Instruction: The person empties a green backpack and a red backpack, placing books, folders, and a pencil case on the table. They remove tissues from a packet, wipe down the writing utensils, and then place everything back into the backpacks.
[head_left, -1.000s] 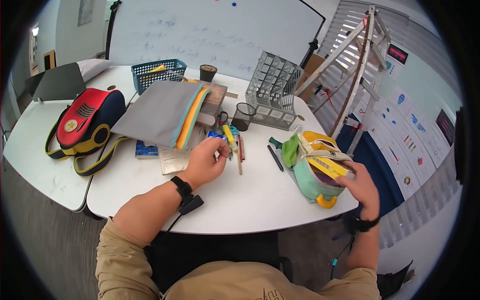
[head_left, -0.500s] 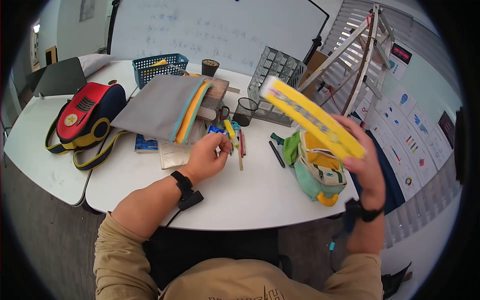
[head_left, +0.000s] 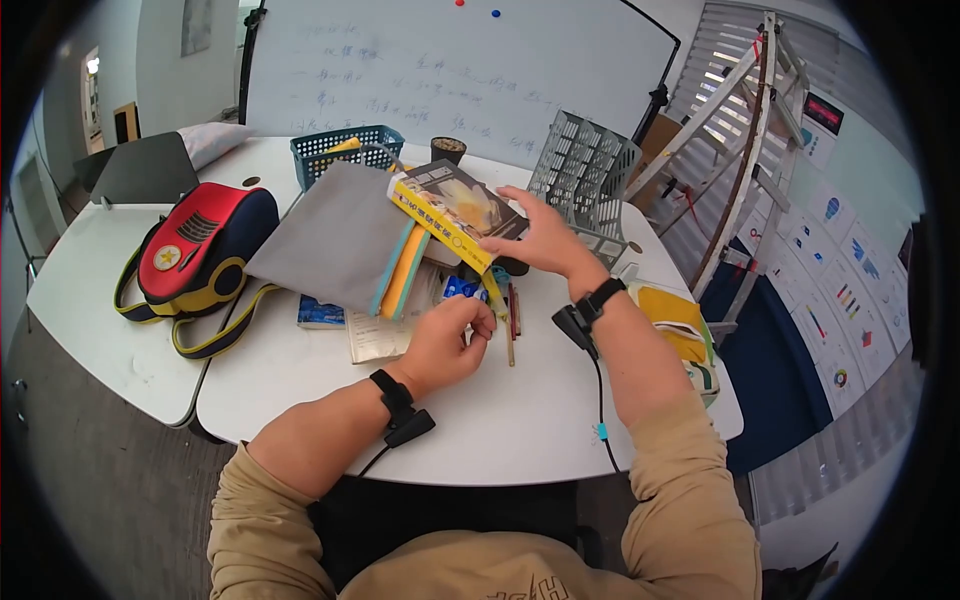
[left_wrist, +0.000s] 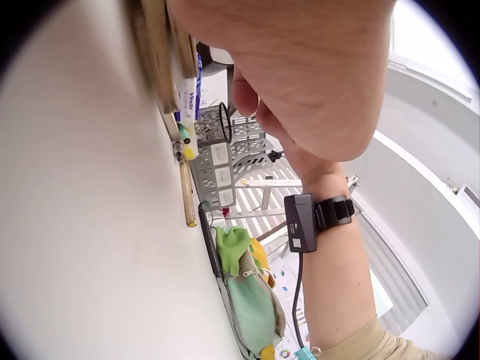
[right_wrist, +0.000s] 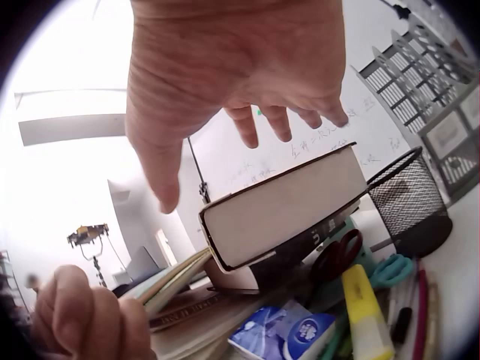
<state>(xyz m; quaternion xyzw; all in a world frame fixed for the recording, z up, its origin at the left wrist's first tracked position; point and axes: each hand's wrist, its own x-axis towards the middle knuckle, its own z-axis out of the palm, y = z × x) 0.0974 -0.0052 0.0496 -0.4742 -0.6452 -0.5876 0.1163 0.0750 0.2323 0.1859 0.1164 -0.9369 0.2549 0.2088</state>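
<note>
Right hand (head_left: 547, 238): I see it spread, released, near the yellow-spined book (head_left: 452, 206) at twelve o'clock.
Left hand (head_left: 442, 343): loosely curled, holding nothing.

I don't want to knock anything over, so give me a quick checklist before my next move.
1. Yellow-spined book supported: ok, it appears to rest on the pile of books.
2. Right hand clear of the yellow-spined book: cannot tell; its fingers are spread, but whether any touch is unclear.
3. Left hand free: ok, nothing visible in it.
4. Mesh pen cup upright: ok.
5. Pencils put away: not ok, lying loose outside the mesh pen cup.
</note>
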